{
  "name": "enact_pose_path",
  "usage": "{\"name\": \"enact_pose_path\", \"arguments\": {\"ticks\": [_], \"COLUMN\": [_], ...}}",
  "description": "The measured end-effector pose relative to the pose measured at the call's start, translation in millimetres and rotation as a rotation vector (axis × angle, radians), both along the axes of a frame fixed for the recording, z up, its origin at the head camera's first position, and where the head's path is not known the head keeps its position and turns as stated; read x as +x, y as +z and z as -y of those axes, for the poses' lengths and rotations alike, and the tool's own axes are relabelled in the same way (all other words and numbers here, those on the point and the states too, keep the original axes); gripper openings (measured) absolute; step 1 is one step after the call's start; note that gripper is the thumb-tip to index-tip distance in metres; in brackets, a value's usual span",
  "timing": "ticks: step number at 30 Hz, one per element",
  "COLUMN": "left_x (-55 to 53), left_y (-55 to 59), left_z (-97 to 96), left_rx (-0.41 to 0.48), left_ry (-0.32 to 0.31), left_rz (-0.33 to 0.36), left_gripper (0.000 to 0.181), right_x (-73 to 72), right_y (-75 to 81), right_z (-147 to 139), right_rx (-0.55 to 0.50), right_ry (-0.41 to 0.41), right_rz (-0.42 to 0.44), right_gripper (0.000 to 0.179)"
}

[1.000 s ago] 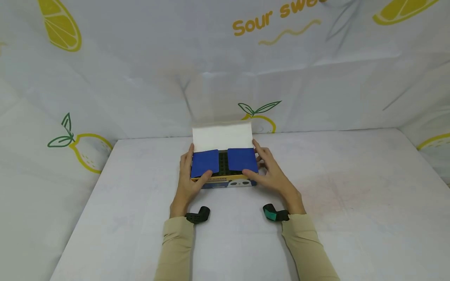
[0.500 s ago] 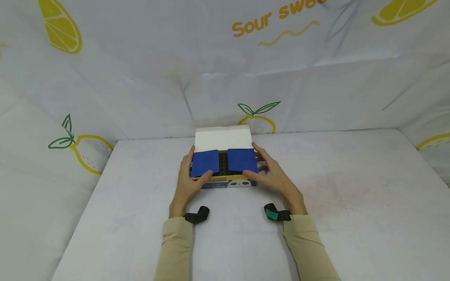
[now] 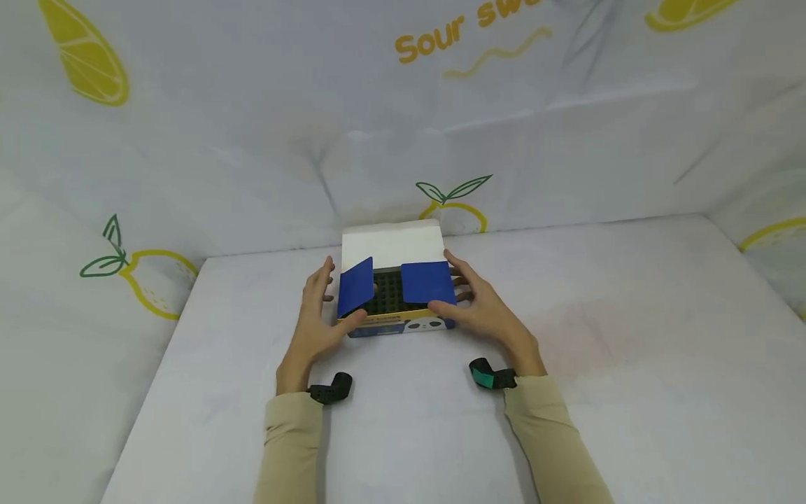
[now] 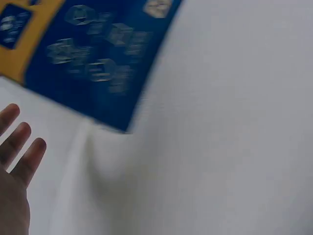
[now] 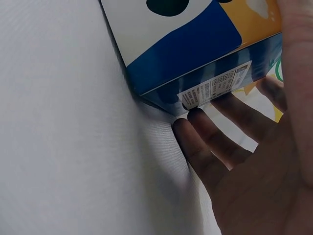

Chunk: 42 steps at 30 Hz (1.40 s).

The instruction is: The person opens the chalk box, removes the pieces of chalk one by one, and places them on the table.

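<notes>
A blue and yellow cardboard box [image 3: 393, 324] with a panda face on its front sits on the table, its white-lined lid [image 3: 393, 245] tipped back. Inside lies a black piece full of small holes [image 3: 388, 288]. The blue left flap [image 3: 355, 288] slants upward; the right flap [image 3: 428, 282] lies nearly flat. My left hand [image 3: 313, 325] is spread beside the box's left end, thumb near the front corner, with a gap between fingers and box in the left wrist view. My right hand [image 3: 481, 304] holds the right end, thumb at the front rim, fingertips against the side with the barcode label [image 5: 215, 88].
A white cloth with printed lemons [image 3: 466, 206] hangs behind the table, close behind the raised lid. The white table [image 3: 604, 350] extends to both sides of the box. Black devices [image 3: 331, 388] are strapped on both wrists.
My left hand has let go of the box's left end and moved outward to the left. The left flap has risen from flat to slanted. My right hand stays at its end.
</notes>
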<state>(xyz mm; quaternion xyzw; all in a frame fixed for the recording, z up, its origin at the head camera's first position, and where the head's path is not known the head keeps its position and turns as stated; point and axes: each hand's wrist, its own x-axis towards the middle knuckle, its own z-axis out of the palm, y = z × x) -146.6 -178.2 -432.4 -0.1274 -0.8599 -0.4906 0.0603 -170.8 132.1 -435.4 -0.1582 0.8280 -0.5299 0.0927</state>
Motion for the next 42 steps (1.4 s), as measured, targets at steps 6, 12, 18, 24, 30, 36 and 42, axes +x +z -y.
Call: {"name": "enact_pose_path", "arguments": {"ticks": [6,12,18,24,30,36,42], "left_x": [-14.0,-32.3,-35.5,-33.8,-32.5,-30.8,-25.2], "left_y": [43.9,69.9,80.3,94.8,106.6,108.6,103.3], "left_z": [13.8,4.8,-4.9,5.9,22.5,39.5,53.3], "left_rx": [-0.156,-0.309,-0.372,-0.404,-0.421,-0.464,-0.56], "left_ry": [-0.126,-0.256,-0.337,-0.355,-0.348,-0.36,-0.314], "left_rz": [-0.038,0.041,0.043,0.005,0.026,0.025,0.083], "left_gripper": [0.099,0.091,0.085,0.083,0.086,0.081,0.077], "right_x": [-3.5,-4.7,-4.3,-3.2,-3.4,-2.3,-1.5], "right_y": [5.6,5.3,3.2,1.7,-0.3,-0.4,-0.7], "right_z": [1.6,-1.1,-0.5,-0.8,-2.1,-3.1,-3.7], "right_rx": [0.002,0.011,-0.008,-0.001,0.005,0.001,0.001], "right_ry": [0.003,0.006,0.022,0.018,0.018,0.024,0.022], "right_rz": [0.042,0.043,0.042,0.03,0.034,0.034,0.042], "right_gripper": [0.098,0.099,0.098,0.097,0.097,0.098,0.098]}}
